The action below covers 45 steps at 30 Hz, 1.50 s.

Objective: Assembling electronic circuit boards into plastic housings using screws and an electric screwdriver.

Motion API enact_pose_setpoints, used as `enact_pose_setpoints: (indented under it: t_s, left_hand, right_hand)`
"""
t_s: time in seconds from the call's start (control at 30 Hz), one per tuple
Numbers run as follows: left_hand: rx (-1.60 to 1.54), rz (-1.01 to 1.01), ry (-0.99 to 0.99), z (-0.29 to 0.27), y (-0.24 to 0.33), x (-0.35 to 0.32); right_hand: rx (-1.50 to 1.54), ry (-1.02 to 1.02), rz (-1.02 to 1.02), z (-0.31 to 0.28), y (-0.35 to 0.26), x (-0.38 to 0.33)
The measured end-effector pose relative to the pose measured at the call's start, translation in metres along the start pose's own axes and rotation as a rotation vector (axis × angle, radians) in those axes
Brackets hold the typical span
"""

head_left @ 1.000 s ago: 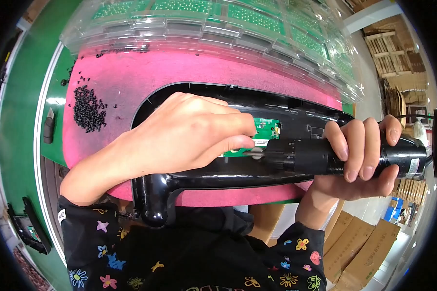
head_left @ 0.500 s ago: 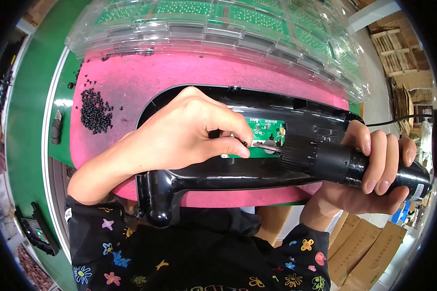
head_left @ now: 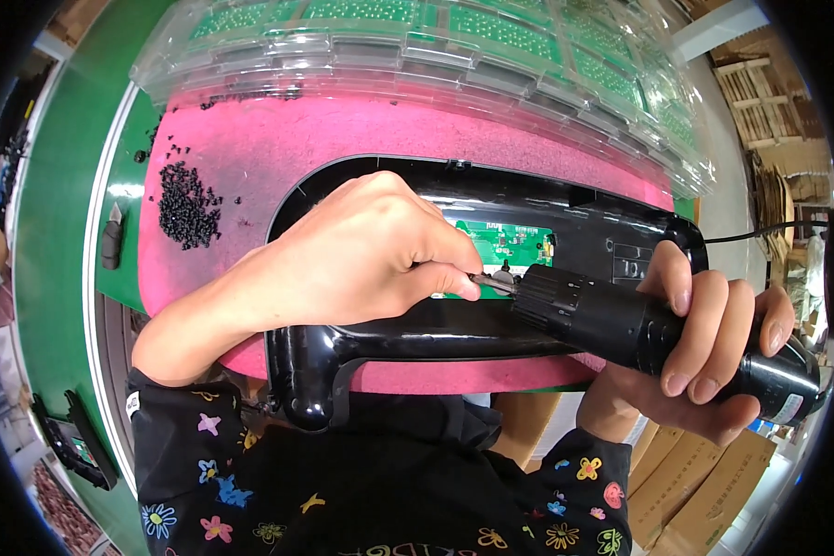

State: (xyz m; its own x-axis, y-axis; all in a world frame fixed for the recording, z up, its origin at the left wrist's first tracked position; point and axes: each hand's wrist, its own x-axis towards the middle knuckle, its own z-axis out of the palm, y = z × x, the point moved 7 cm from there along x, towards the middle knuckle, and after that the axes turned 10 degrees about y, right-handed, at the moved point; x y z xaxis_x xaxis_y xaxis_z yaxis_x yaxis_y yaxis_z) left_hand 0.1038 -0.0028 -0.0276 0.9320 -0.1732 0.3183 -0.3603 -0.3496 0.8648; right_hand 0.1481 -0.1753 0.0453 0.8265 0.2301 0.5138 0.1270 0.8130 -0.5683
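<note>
My right hand (head_left: 713,343) is wrapped round a black electric screwdriver (head_left: 593,310), which lies tilted with its bit (head_left: 497,283) pointing left. At the bit's tip, the thumb and forefinger of my left hand (head_left: 371,250) pinch a small black screw (head_left: 475,277), mostly hidden by the fingers. Both hands are above a black plastic housing (head_left: 435,341) that lies open side up. Inside it sits a green circuit board (head_left: 524,245), partly covered by my left hand and the screwdriver.
A pink mat (head_left: 343,125) lies beneath the housing. Loose black screws (head_left: 188,206) are heaped at its left. Stacked clear trays (head_left: 491,69) of green boards stand along the back. A craft knife (head_left: 111,243) lies on the green tabletop. Cardboard boxes (head_left: 704,491) stand at lower right.
The screwdriver's front end has shifted left and slightly up toward my left fingertips, while its rear end has dipped. My left hand keeps its pinch.
</note>
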Motion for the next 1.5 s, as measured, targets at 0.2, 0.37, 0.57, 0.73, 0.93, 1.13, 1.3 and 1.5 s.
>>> enact_pose_setpoints:
  t_s: [0.2, 0.37, 0.57, 0.73, 0.93, 1.13, 1.3, 1.5]
  left_hand:
    - [0.145, -0.043, -0.09, 0.013, 0.001, -0.001]
    - [0.371, 0.073, 0.123, -0.006, 0.011, 0.001]
    - [0.522, -0.096, 0.221, -0.026, 0.013, 0.005]
    - [0.454, -0.004, 0.318, -0.027, 0.013, -0.003]
    - [0.513, 0.033, 0.196, -0.023, 0.009, -0.009]
    - [0.502, 0.068, 0.225, -0.023, 0.017, -0.015]
    - [0.446, 0.074, 0.231, -0.021, 0.014, -0.018]
    - [0.434, 0.094, 0.094, -0.011, 0.003, -0.019]
  right_hand:
    - [-0.003, -0.071, -0.006, -0.003, -0.003, -0.006]
    - [-0.206, -0.103, 0.037, -0.006, 0.007, -0.003]
    - [-0.309, -0.103, 0.074, -0.007, 0.023, -0.006]
    - [-0.43, -0.083, 0.118, -0.003, 0.032, -0.004]
    - [-0.482, -0.2, 0.305, 0.019, 0.054, 0.008]
    - [-0.598, -0.25, 0.395, 0.03, 0.074, 0.013]
    - [-0.578, -0.179, 0.224, 0.028, 0.073, 0.009]
    - [-0.253, -0.194, 0.143, 0.014, 0.048, 0.005]
